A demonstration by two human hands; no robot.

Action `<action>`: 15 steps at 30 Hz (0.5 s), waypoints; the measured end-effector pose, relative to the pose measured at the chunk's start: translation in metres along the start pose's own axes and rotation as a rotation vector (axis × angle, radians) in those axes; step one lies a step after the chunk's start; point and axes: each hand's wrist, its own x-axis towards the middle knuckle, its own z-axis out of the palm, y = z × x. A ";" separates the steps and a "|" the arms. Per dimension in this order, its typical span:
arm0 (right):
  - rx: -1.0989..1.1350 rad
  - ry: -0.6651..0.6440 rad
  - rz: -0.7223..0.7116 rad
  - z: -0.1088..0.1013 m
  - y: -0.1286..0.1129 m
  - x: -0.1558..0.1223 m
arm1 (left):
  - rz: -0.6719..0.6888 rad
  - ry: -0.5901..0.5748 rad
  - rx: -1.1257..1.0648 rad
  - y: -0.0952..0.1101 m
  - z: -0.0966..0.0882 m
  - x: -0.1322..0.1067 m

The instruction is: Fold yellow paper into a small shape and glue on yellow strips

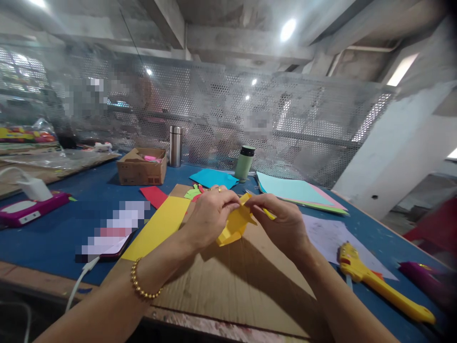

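The folded yellow paper [235, 224] is held in the air just above the cardboard sheet [243, 281], over its far half. The left hand [210, 212] and right hand [282, 221] meet on it, the fingers of each pinching its top edge from either side. A gold bead bracelet [141, 286] circles the left wrist. Left of the cardboard sheet a flat yellow sheet [160, 226] overlaps its edge. Right of the cardboard sheet lie a white paper [328, 236] and a yellow glue gun [374, 281]. Beyond the cardboard sheet, on the blue tabletop [71, 228], stand a cardboard box [141, 169], a steel flask [175, 145] and a green tumbler [244, 164].
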 end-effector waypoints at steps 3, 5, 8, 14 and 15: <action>-0.028 0.006 -0.059 0.000 0.003 -0.001 | 0.017 -0.001 0.002 0.001 0.000 0.000; -0.042 0.021 -0.095 0.001 0.005 -0.002 | 0.018 0.000 0.000 0.001 0.000 0.000; -0.069 0.028 -0.140 0.003 0.007 -0.004 | 0.016 0.004 -0.003 0.002 0.002 0.000; -0.116 0.009 -0.221 0.005 0.009 -0.004 | 0.018 0.005 0.010 0.002 0.003 0.000; -0.123 0.008 -0.225 0.005 0.009 -0.004 | 0.016 0.004 0.009 0.002 0.003 0.000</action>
